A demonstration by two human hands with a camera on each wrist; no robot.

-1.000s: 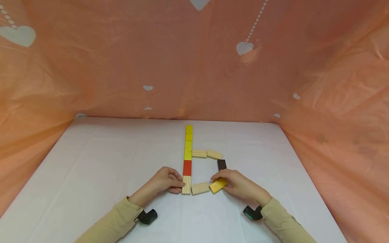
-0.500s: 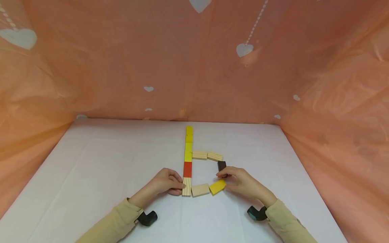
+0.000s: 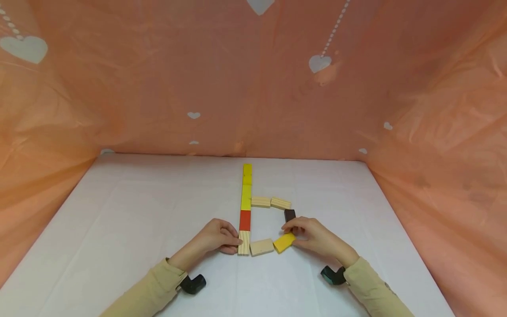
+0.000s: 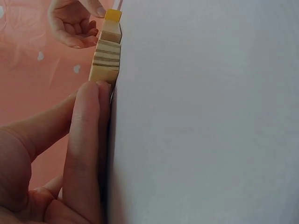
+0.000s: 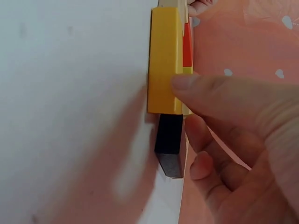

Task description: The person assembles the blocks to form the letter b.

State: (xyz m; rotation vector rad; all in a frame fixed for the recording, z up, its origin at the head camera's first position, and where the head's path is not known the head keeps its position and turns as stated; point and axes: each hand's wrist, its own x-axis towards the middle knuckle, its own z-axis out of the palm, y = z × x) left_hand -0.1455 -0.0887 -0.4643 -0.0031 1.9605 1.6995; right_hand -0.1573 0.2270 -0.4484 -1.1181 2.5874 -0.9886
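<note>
A straight column of flat wooden blocks runs away from me: two yellow blocks (image 3: pixel 246 197), a red block (image 3: pixel 245 220) and a striped natural-wood block (image 3: pixel 244 246) nearest. From its right side, pale blocks (image 3: pixel 262 247), a golden-yellow block (image 3: pixel 283 243) and a black block (image 3: pixel 290 214) form a loop. My left hand (image 3: pixel 217 235) touches the left side of the striped block with its fingertips. My right hand (image 3: pixel 314 237) is at the loop's right side; in the right wrist view its thumb touches the golden-yellow block (image 5: pixel 163 60), while its bent fingers lie beside the black block (image 5: pixel 169 133).
Two more natural-wood blocks (image 3: pixel 270 202) make the loop's far side. Everything lies flat on a white cloth-covered table (image 3: pixel 158 193). An orange curtain (image 3: pixel 253 88) with white hearts closes off the back and sides. A black device (image 3: pixel 192 284) sits at each wrist.
My right hand has loosened from over the golden-yellow block and shifted slightly right, leaving more of the block showing. My left hand has stayed at the striped block.
</note>
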